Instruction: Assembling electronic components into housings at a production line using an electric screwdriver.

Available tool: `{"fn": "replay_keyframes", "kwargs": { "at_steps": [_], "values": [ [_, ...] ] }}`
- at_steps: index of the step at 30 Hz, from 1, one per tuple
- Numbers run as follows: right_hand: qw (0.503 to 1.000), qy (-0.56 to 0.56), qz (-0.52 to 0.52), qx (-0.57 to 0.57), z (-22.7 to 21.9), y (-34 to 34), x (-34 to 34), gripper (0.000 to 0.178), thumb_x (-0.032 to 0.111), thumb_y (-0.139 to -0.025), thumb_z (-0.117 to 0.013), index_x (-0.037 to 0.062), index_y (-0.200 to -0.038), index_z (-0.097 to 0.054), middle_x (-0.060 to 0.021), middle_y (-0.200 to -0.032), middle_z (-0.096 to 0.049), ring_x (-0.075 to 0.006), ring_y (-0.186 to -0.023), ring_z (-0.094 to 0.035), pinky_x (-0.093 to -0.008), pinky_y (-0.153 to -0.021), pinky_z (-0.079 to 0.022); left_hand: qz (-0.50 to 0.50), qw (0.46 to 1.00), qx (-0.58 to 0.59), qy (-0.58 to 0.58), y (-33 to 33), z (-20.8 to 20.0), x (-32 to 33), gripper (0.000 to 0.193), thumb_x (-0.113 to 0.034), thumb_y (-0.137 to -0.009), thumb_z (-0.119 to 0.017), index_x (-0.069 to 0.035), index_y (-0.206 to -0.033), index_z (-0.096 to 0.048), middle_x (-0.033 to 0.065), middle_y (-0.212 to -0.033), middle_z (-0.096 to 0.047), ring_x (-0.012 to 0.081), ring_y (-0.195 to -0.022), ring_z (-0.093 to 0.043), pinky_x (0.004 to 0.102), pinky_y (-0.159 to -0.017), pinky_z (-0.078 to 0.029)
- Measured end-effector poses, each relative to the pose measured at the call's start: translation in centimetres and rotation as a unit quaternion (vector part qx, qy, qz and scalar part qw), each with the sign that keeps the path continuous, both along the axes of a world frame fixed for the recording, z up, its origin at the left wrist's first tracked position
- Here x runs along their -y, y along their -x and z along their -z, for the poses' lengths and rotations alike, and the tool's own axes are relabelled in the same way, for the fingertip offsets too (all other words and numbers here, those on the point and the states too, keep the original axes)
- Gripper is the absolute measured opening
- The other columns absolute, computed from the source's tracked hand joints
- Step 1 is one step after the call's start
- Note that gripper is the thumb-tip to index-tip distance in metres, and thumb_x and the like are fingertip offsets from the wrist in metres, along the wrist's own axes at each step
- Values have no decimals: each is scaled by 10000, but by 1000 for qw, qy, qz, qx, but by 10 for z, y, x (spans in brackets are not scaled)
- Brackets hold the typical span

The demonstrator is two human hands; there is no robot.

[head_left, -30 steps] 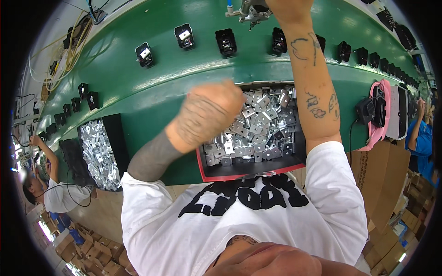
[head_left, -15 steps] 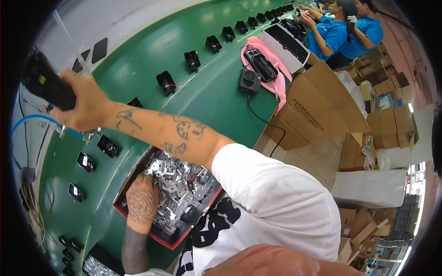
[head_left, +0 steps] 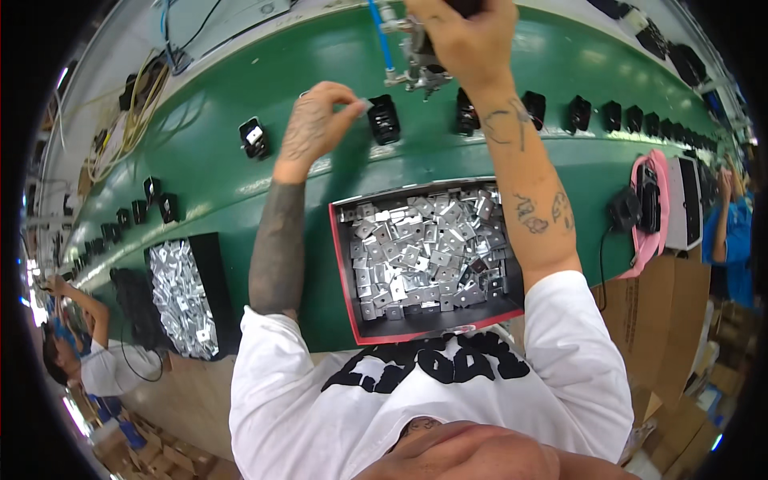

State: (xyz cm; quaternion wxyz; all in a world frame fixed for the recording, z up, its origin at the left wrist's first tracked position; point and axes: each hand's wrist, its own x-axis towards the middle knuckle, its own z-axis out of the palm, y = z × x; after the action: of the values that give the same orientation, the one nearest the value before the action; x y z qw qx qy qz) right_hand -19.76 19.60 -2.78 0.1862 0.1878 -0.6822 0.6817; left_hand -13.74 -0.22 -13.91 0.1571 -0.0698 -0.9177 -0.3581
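Note:
In the upper middle, my left hand (head_left: 310, 124) pinches a small shiny metal piece (head_left: 366, 105), probably a bracket. The piece sits right beside a black ribbed part (head_left: 384, 120) standing on the green table; whether they touch I cannot tell. My right hand (head_left: 472, 40) is wrapped round a black-bodied power tool (head_left: 464, 6), cut off by the top edge. Silver metal fittings (head_left: 422, 60) and a blue hose (head_left: 381, 36) hang just left of that hand. Below both arms lies a black box with a red outer edge (head_left: 340, 276), full of loose silver metal brackets (head_left: 428, 252).
Black parts (head_left: 578, 114) stand in a row along the green table (head_left: 448, 156); one (head_left: 254, 138) has a bracket on it. A second black box (head_left: 210, 276) of brackets lies left. A pink bag (head_left: 658, 200) and a cardboard box (head_left: 660, 320) are right. Co-workers sit at both sides.
My view has swung left. My left hand has come out of the bracket box with a small metal piece, up to a black part. My right hand still grips the tool.

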Motion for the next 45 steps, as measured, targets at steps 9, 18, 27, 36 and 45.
{"fn": "replay_keyframes", "kwargs": {
  "at_steps": [9,18,27,36,45],
  "values": [
    [984,151,-88,14,12,13,-2,328,-8,-851,-681,10,-1164,-582,-10,-727,-591,-87,-565,-489,-203,-525,-417,33,999,-23,7,25,46,-12,140,-170,-811,-742,-36,-849,-727,64,-1022,-702,202,-773,-620,301,-725,-498],
    [992,121,-20,-23,9,8,-2,361,4,-848,-687,8,-1195,-587,-8,-726,-594,-86,-560,-487,-201,-520,-408,-40,998,-11,53,31,51,-18,179,-89,-792,-709,-50,-960,-658,55,-1049,-704,203,-747,-604,299,-711,-488],
    [982,27,122,-140,-1,13,-17,367,34,-839,-703,14,-1190,-599,-11,-729,-601,-89,-555,-486,-205,-509,-399,-1,960,-261,97,45,15,-20,242,-54,-798,-644,-63,-1038,-627,67,-1104,-673,254,-912,-645,334,-842,-512],
    [917,-101,285,-262,-18,30,-71,376,64,-829,-718,19,-1186,-610,-14,-732,-608,-92,-549,-486,-210,-498,-390,246,960,-127,37,71,75,-104,704,-174,-770,-793,-59,-1382,-464,127,-1354,-539,257,-1106,-601,346,-980,-487],
    [647,-550,408,-336,9,36,-42,340,35,-845,-703,19,-1165,-588,-11,-761,-611,-87,-559,-490,-212,-504,-405,213,975,10,-60,39,58,-91,793,-257,-732,-855,3,-1368,-458,158,-1278,-559,255,-1047,-619,335,-949,-505]
  ]
}}
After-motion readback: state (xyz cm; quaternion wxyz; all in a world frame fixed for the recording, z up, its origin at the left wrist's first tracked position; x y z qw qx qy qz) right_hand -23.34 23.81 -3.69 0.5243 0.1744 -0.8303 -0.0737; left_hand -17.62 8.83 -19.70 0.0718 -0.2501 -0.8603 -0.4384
